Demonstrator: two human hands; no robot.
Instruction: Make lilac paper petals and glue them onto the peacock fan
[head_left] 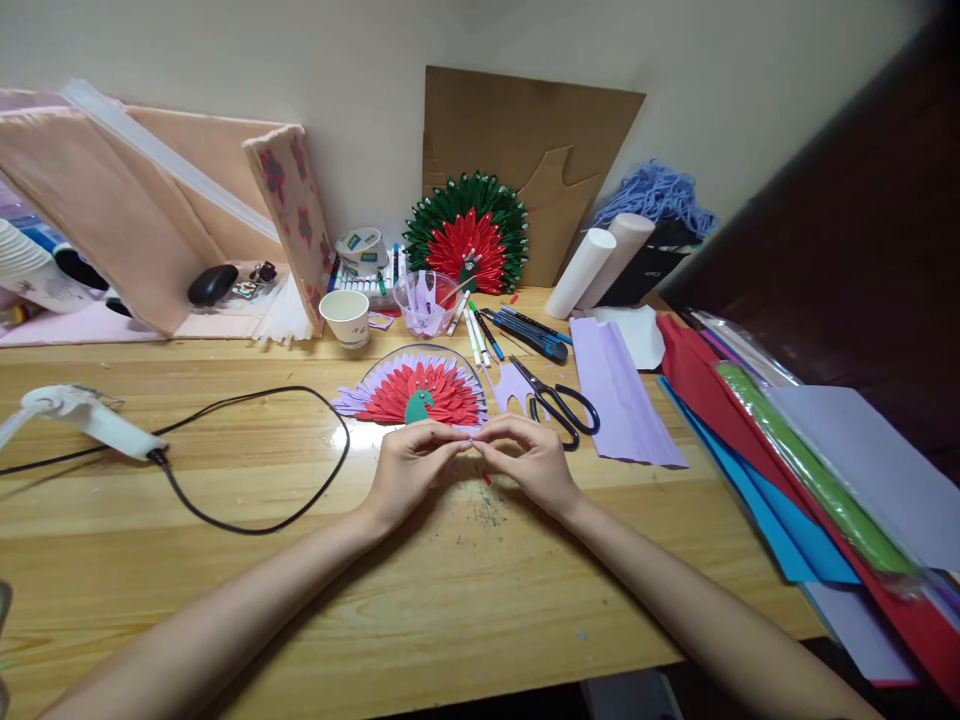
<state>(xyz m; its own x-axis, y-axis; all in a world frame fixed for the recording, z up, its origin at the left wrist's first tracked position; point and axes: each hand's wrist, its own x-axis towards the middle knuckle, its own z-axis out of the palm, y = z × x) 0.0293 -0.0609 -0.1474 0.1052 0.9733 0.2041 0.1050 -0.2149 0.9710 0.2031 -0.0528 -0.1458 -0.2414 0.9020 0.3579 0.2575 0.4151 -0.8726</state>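
Note:
My left hand [409, 465] and my right hand [529, 460] meet at the middle of the wooden table [450, 600], fingertips pinched together on a small lilac paper piece [471, 437] that is mostly hidden. Just beyond them lies a paper peacock [420, 393] with red and lilac petals and a green body. Black-handled scissors [559, 402] rest to the right of it, beside a lilac cut-out [511, 385].
A white glue gun [86, 418] with a black cord [300, 500] lies at left. A paper cup [346, 317], clear bowl [427, 302], pens and a green-red peacock [469, 235] stand at the back. Coloured paper sheets [795, 470] pile up at right, a lilac sheet [622, 390] nearer.

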